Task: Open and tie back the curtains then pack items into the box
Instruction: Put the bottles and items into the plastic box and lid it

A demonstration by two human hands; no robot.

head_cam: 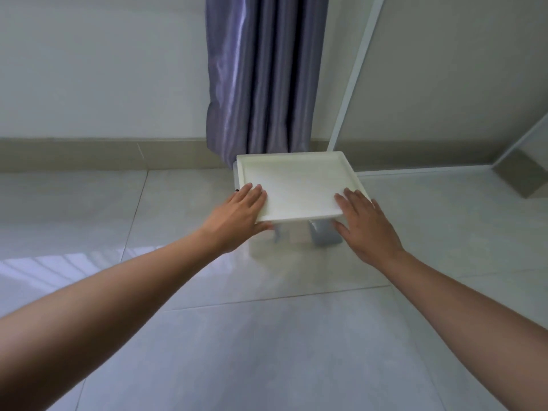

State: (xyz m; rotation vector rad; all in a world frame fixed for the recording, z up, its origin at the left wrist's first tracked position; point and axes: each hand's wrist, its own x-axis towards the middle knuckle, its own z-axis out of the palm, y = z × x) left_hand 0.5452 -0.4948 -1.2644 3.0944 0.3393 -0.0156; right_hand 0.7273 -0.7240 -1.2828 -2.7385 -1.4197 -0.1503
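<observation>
The curtain [261, 75] is done in a shiny lavender-purple satin, streaked with pale highlights along the folds and darker violet in the creases. The lid [293, 185] is seen as plain creamy white, no print on it. Under it, the box [296, 235] is clear-ish and frosted, with something grey-blue [324, 235] showing through its wall. The floor tiles [267, 336] are glossy off-white with thin grey grout lines, and a faint bluish striped reflection is caught at the left. The wall [103, 69] is painted flat white, the skirting [103, 152] a dull beige-olive. The door frame [355, 72] is white.
</observation>
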